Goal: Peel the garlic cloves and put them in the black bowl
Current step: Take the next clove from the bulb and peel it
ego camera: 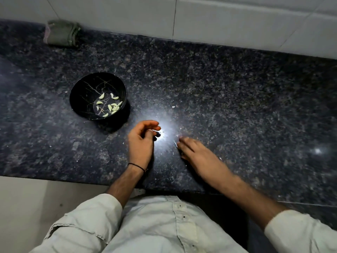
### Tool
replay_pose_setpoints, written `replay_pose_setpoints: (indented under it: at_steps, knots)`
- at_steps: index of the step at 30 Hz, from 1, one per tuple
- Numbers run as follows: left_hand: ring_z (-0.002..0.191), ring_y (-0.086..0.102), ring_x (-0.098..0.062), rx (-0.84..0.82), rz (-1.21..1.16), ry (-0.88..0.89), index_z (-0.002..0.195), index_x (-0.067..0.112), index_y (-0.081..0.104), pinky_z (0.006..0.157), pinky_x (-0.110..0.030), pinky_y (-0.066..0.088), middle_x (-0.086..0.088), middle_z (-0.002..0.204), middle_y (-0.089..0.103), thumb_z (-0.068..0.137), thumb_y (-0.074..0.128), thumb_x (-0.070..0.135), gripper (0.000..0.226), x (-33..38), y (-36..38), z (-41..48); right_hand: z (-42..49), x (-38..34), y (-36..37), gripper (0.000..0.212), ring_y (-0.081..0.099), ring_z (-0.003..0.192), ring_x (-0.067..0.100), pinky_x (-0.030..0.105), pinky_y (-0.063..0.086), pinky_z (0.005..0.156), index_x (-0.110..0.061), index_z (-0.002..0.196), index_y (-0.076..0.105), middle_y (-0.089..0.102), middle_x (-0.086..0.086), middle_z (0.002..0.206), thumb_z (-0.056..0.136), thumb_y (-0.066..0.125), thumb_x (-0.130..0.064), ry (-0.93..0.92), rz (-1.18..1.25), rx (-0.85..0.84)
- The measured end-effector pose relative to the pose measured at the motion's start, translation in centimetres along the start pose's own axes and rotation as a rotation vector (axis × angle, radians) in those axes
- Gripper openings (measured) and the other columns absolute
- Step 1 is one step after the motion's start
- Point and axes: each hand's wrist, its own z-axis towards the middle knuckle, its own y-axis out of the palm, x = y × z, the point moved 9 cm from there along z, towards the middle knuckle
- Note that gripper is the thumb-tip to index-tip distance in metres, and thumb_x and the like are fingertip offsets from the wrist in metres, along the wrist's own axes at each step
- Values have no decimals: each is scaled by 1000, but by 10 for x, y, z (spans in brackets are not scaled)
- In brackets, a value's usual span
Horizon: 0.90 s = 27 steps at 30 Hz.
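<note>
Peeled cloves (111, 107) lie in the black bowl (80, 95). No unpeeled clove visible on the desk (218, 84).

Left hand (141, 143), just right of and nearer than the bowl: grip loosely curled, nothing seen in it.

Right hand (198, 154), farther right of the bowl: fingers straight, flat on the desk among skin scraps (173, 107), holding nothing; blurred.

Risks, judged:
- A sweep toward the bowl could flick skins in with the cloves.
- The left wrist could nudge the bowl.
- Glare (166, 132) right of the bowl may hide a small clove.
</note>
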Motion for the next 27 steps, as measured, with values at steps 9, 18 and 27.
replay_pose_setpoints:
  at_steps: [9, 18, 27]
  knots:
    - [68, 62, -18, -25, -65, -71, 94, 6, 68, 54, -21, 46, -4, 80, 72, 92, 42, -16, 34, -7, 15, -25, -38, -10, 2, 26, 55, 103, 26, 31, 47, 92, -1, 113, 62, 62, 14, 116, 93, 47, -10, -261, -88, 212]
    - [90, 67, -20, -55, -271, -285, 106, 1, 66, 79, -25, 52, -12, 100, 72, 101, 48, 6, 19, -28, 30, -52, -10, 44, -25, 20, 67, 92, 7, 22, 51, 86, -15, 93, 74, 72, -5, 95, 87, 66, 2, 453, 849, 505]
    - [110, 67, -26, -266, -794, -744, 111, -2, 66, 109, -37, 44, -18, 119, 68, 104, 37, 43, 54, -31, 76, -64, 17, -48, -49, 14, 59, 93, 24, 35, 48, 84, -6, 97, 70, 66, 7, 96, 89, 59, -7, 68, 456, 497]
